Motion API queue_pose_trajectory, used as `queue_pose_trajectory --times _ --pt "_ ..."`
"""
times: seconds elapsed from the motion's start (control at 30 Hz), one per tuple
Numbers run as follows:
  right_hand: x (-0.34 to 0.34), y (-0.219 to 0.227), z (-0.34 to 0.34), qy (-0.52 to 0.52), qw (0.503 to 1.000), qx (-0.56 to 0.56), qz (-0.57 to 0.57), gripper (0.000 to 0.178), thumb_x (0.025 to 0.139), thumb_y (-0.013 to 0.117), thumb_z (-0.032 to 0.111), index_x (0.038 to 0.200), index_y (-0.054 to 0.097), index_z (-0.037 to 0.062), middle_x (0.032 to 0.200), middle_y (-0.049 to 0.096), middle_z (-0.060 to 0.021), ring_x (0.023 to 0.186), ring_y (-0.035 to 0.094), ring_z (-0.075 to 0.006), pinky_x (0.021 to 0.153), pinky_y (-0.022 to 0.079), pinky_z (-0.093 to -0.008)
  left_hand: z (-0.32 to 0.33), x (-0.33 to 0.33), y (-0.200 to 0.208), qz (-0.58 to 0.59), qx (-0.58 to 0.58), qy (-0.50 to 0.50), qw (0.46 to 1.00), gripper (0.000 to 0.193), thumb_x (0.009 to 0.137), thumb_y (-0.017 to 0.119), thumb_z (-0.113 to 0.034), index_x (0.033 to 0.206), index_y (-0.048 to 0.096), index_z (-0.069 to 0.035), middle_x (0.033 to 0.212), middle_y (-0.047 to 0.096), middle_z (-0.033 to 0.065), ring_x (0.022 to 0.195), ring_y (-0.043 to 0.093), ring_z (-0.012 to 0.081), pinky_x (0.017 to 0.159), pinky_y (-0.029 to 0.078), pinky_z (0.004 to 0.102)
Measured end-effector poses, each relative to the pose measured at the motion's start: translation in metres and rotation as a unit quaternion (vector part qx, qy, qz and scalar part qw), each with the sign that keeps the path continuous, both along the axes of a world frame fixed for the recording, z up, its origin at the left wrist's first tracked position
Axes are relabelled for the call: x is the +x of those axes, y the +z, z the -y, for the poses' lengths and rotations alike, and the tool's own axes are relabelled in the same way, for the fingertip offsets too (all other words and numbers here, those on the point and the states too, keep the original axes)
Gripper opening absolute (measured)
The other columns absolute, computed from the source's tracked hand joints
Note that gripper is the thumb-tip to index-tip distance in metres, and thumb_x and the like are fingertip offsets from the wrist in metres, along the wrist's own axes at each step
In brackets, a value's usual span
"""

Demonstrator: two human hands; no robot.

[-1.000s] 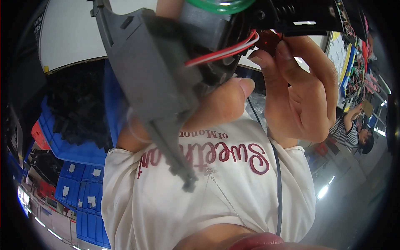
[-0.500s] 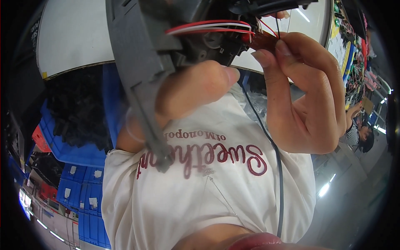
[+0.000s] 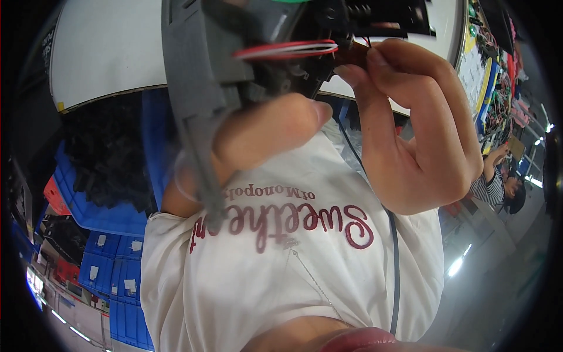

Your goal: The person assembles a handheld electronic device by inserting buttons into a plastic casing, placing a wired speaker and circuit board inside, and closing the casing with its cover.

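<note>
Near the top of the view, my left hand (image 3: 267,132) is closed round a dark grey plastic housing (image 3: 202,64), its thumb lying along the lower side. The housing's long narrow arm points down in front of my shirt. Red and white wires (image 3: 287,50) cross the housing's dark inner part. To the right, my right hand (image 3: 422,123) pinches a small reddish-brown piece, perhaps a circuit board (image 3: 353,54), between thumb and fingers, right beside the housing. A thin dark wire shows at these fingertips. The housing's upper part is cut off by the frame edge.
A white tabletop (image 3: 99,58) lies behind the housing. At left stands a blue bin (image 3: 88,208) full of black parts (image 3: 105,158), with blue boxes (image 3: 126,264) below. A black cable (image 3: 394,276) runs down my shirt. Another person (image 3: 498,182) is at far right.
The housing has tilted a little, its lower tip moving up and left. My right hand has shifted slightly left with the reddish-brown piece, nearer the housing. A bit of green now shows at the top.
</note>
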State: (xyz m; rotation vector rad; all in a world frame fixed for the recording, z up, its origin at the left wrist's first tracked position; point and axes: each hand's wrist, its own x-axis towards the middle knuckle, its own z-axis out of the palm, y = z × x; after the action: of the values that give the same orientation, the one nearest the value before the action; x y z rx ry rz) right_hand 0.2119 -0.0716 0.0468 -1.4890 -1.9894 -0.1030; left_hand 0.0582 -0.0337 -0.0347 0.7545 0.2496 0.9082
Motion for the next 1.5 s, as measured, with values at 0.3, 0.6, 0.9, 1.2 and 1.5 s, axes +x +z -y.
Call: queue_pose_trajectory --times 0.3,0.6,0.9,1.2,1.5 --pt "-0.002 -0.003 0.001 0.019 0.999 0.04 0.005 0.024 0.067 0.086 -0.012 0.083 0.069 -0.0077 0.089 0.073 -0.0208 0.078 0.074 -0.025 0.07 0.06 -0.0276 -0.023 0.021 -0.015 0.137 0.134 0.057 0.98 0.057 0.082 0.059 -0.009 0.138 0.053 0.002 0.132 0.059 0.0136 0.127 0.055 0.0236 0.11 0.041 0.0332" --pt "0.019 0.002 0.004 0.085 0.996 0.029 0.012 0.026 0.072 0.087 -0.007 0.092 0.07 -0.0066 0.099 0.073 -0.0236 0.086 0.075 -0.0281 0.073 0.062 -0.0304 -0.016 -0.03 -0.028 -0.028 0.369 0.149 0.917 0.049 0.068 0.06 0.004 0.116 0.058 0.013 0.116 0.064 0.0269 0.103 0.068 0.0318 0.09 0.058 0.0379" --pt "0.0 0.025 0.012 -0.027 0.987 -0.008 0.161 0.023 0.077 0.082 -0.01 0.095 0.068 -0.0105 0.104 0.071 -0.027 0.092 0.075 -0.0328 0.08 0.065 -0.0368 -0.012 -0.003 -0.018 -0.13 0.411 0.21 0.877 0.043 0.069 0.062 0.007 0.111 0.061 0.013 0.11 0.068 0.0258 0.098 0.07 0.031 0.087 0.059 0.0375" --pt "0.058 -0.002 -0.004 0.167 0.983 0.035 0.072 0.024 0.074 0.084 -0.011 0.093 0.069 -0.01 0.1 0.073 -0.0249 0.089 0.075 -0.0302 0.076 0.065 -0.0346 -0.01 -0.013 -0.007 -0.153 0.302 0.172 0.925 0.053 0.068 0.063 -0.001 0.119 0.055 0.012 0.117 0.064 0.0256 0.104 0.067 0.0315 0.091 0.057 0.0386" --pt "0.023 0.001 0.001 0.097 0.993 0.036 0.05 0.023 0.07 0.086 -0.008 0.089 0.072 -0.0102 0.095 0.074 -0.0223 0.082 0.075 -0.0269 0.072 0.063 -0.0306 -0.006 -0.006 0.01 -0.181 0.19 0.136 0.955 0.064 0.068 0.064 -0.008 0.128 0.05 0.011 0.124 0.061 0.0254 0.11 0.064 0.0321 0.096 0.054 0.0398"
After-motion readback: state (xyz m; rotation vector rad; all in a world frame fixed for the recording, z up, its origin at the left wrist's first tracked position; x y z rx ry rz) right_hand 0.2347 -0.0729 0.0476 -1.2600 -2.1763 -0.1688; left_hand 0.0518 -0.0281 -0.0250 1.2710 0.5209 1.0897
